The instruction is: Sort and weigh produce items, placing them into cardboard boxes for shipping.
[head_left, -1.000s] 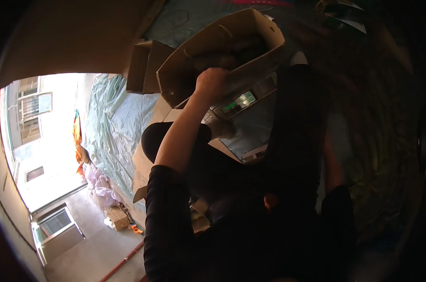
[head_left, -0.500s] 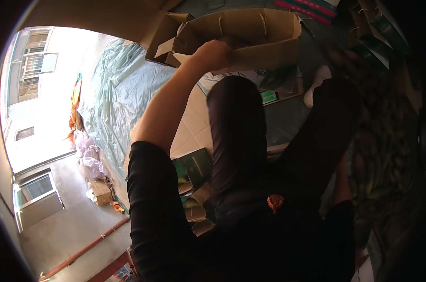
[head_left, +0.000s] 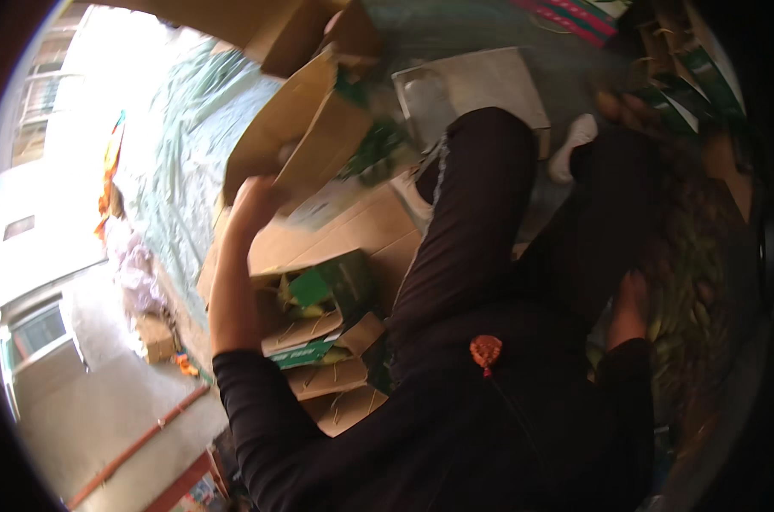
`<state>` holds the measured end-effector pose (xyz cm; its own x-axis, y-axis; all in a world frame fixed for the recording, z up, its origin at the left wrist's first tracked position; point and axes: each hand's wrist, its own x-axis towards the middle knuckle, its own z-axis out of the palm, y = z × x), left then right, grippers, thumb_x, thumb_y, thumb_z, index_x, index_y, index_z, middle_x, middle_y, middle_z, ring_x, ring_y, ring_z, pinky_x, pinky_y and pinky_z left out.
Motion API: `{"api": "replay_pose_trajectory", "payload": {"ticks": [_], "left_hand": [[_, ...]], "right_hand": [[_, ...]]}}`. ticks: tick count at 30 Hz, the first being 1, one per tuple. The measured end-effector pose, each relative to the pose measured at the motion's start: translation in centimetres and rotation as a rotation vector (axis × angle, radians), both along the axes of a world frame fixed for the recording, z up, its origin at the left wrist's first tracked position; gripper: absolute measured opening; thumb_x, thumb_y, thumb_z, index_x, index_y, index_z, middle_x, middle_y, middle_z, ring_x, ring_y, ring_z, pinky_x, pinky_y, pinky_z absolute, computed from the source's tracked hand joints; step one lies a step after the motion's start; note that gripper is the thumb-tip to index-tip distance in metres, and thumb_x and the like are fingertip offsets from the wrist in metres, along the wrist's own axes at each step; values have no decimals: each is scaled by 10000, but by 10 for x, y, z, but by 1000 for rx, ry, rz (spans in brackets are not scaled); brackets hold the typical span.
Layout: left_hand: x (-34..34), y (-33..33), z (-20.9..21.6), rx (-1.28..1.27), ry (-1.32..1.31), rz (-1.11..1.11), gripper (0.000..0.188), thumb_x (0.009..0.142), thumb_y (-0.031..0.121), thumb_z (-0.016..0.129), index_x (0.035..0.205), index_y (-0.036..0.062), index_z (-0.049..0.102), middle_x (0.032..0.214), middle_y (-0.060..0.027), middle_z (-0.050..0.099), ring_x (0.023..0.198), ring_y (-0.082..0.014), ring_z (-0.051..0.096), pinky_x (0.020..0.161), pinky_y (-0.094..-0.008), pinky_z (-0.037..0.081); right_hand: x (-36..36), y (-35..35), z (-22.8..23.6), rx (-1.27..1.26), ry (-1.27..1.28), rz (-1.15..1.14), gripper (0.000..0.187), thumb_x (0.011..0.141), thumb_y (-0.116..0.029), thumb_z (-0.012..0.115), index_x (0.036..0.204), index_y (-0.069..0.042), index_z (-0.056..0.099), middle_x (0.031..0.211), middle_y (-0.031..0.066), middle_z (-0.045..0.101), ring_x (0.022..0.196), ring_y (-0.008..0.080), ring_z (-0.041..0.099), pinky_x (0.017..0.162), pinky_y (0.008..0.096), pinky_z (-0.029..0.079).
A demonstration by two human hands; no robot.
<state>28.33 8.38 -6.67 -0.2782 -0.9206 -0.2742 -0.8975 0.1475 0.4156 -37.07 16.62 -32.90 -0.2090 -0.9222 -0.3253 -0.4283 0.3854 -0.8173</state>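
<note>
My left hand (head_left: pixel 261 203) is closed on the near edge of an open cardboard box (head_left: pixel 336 141), which hangs tilted to the left of my knees. One pale rounded item shows inside the box; its kind is unclear. The box's outer side is dark green with print. Behind my left knee lies a flat light-coloured platform (head_left: pixel 498 77) with a shiny patch, like a weighing scale. My right hand (head_left: pixel 632 300) hangs low beside my right thigh, near a dim heap of long greenish produce (head_left: pixel 681 290). Its fingers are hidden in shadow.
Several open green-and-brown cartons (head_left: pixel 353 286) stand by my left hip on flattened cardboard (head_left: pixel 378 224). Another brown box (head_left: pixel 297 38) is at the far left. Pale green plastic sheeting (head_left: pixel 169 162) covers the left side. More green cartons (head_left: pixel 703 72) stand at the far right.
My left hand has moved the box leftward and nearer, off the flat platform, and the box has turned and tilted. My left knee has shifted right. The right hand shows more.
</note>
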Motion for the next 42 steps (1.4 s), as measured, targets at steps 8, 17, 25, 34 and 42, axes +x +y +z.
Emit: {"api": "replay_pose_trajectory", "payload": {"ticks": [8,17,25,34,42], "left_hand": [[227,186,-45,252,-754,15,194,695,155,536,755,55,691,785,-189,635,777,-340,630,693,-421,492],[168,113,2,138,-336,436,276,698,161,630,945,46,669,894,-181,660,837,-282,650,724,-367,503],[0,47,10,-114,-34,233,261,780,124,621,1030,55,648,982,-136,656,902,-272,632,796,-350,484],[-160,-38,44,-389,211,-126,220,788,74,612,1003,48,651,963,-144,647,888,-307,624,765,-363,481],[-313,-67,52,-244,264,-437,245,771,40,617,1014,21,638,964,-171,642,912,-321,620,798,-363,479]], "right_hand": [[25,144,0,-126,100,-199,409,907,-317,413,1015,28,604,874,161,657,802,286,627,695,391,481],[12,144,-21,58,254,-274,393,892,-312,427,1011,14,611,883,182,649,817,318,624,705,405,472],[33,160,1,333,91,-91,342,865,-286,458,966,-5,624,931,213,636,880,357,611,740,417,454],[78,190,-17,32,-422,-526,317,929,-252,383,1064,-74,607,911,164,631,856,236,613,791,366,477],[39,176,-6,311,290,-190,354,788,-350,574,877,-20,668,893,184,646,833,356,618,736,427,473]]}}
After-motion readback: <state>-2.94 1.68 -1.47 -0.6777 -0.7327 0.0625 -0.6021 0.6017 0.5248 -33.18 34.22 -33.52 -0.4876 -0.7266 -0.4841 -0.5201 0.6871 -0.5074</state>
